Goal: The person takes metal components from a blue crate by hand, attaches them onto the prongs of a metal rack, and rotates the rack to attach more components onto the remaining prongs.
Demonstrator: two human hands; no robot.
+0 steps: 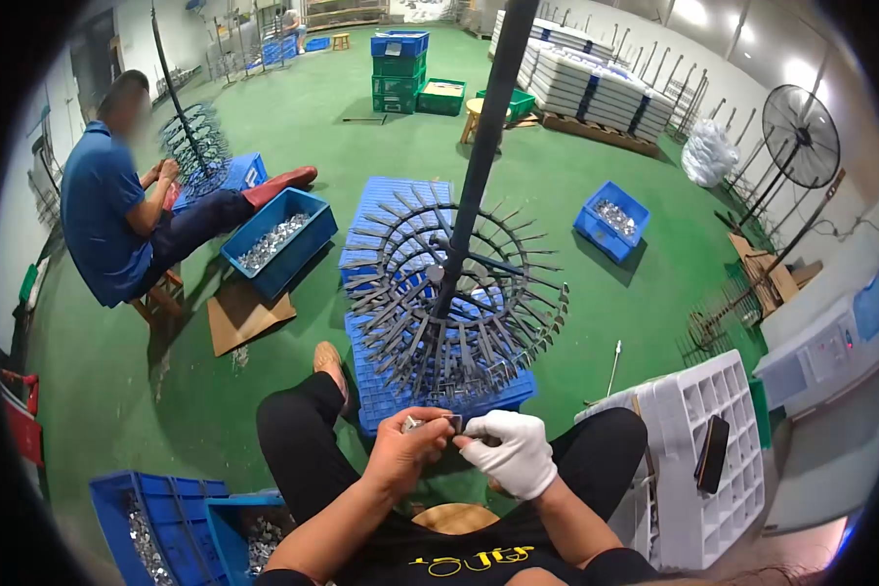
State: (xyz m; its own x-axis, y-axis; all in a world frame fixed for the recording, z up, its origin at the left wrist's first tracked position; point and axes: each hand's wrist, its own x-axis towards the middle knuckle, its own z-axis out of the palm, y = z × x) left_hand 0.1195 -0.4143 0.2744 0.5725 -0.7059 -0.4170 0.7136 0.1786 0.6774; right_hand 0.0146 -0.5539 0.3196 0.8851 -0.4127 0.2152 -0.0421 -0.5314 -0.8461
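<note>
Both hands are busy with one tiny thing here: a small grey metal piece (pixel 456 423), right where the fingertips of the bare left hand (pixel 410 454) and the gloved right hand (pixel 510 454) come together. The left hand has thumb and fingers pinched in on it, and there's another shiny bit (pixel 412 424) tucked in the same grip, closer to the knuckles. The right hand is closed too, thumb and fingertips nipping the piece from its own side.

Handling-wise, I'd guess it's light and stiff, no real give, probably slick on bare skin. Doesn't look like something you'd break, though a thin one might bend or scratch. I'd hold it by the edges, fingertips only; the glove ought to help with grip.

Which way does it point? Hard to say, the fingers cover most of it. The bit that shows looks slightly longer running away from the body than side to side, so I'd put the long axis roughly toward the spoked rack (pixel 430 347) just beyond both hands. Couldn't tell you which end is the front.

For reference, there's a blue bin (pixel 190 485) of loose metal bits (pixel 146 542) down to the left of the left hand.
</note>
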